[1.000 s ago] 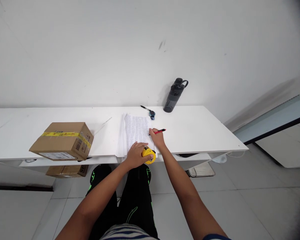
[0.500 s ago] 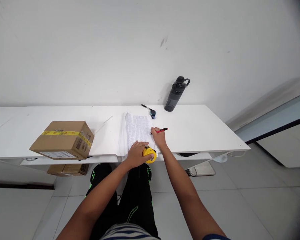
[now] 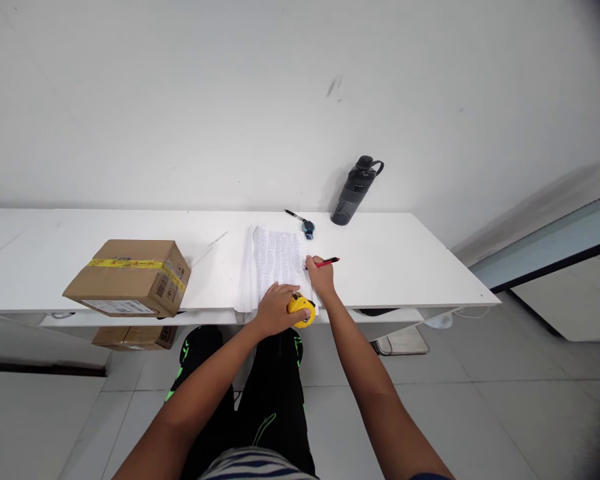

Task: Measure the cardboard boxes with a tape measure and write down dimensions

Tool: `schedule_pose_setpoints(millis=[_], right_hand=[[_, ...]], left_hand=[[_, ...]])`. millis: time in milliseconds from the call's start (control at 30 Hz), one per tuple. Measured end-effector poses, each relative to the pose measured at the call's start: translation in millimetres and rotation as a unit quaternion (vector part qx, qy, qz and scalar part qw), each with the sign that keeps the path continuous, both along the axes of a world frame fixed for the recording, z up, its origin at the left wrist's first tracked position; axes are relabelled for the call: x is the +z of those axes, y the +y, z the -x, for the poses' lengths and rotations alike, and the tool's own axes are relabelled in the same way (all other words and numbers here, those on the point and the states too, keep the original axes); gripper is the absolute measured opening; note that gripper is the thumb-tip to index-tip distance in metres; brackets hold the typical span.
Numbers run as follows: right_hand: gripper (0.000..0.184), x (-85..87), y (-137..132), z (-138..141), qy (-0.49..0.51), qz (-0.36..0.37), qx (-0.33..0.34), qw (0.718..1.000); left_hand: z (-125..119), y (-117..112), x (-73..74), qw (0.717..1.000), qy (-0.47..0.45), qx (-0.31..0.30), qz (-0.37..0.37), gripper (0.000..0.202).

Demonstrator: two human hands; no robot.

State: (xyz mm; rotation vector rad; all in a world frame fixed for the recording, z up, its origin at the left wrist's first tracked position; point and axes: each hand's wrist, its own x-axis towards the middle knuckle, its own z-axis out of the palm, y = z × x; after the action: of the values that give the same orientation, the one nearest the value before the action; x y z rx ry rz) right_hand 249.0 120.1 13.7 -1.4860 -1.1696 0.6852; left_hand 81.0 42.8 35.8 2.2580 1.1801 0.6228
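Observation:
My left hand is closed around a yellow tape measure at the front edge of the white desk. Its fingers also rest on the lower part of a stack of papers covered in dense writing. In my right hand is a red pen with a black end, its tip at the right edge of the papers. Behind the papers lie a dark wristwatch and a black pen.
A taped cardboard box sits on the desk to the left. At the back right stands a dark water bottle near the wall. Below the desk is another cardboard box, and to the right a flat pale object lies on the floor.
The view has shifted slightly. Both hands keep their holds on the tape measure and the red pen, with little visible movement over the papers.

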Motion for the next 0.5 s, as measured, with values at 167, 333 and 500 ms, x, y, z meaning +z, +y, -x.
schedule_pose_setpoints(millis=[167,333,500], right_hand=[[0.032,-1.3,0.1,-2.0,0.005,0.009,0.020,1.000],[0.033,-5.2,1.0,-1.4,0.012,0.004,0.011,1.000],[0.039,-7.8,2.2,0.9,0.002,-0.022,-0.025,0.999]], left_hand=[[0.4,0.7,-2.7,1.000,-0.003,0.001,0.001,0.037],[0.8,0.4,-4.3,1.000,-0.002,0.004,0.001,0.038],[4.1,-1.3,-5.4,1.000,-0.015,0.007,-0.008,0.036]])
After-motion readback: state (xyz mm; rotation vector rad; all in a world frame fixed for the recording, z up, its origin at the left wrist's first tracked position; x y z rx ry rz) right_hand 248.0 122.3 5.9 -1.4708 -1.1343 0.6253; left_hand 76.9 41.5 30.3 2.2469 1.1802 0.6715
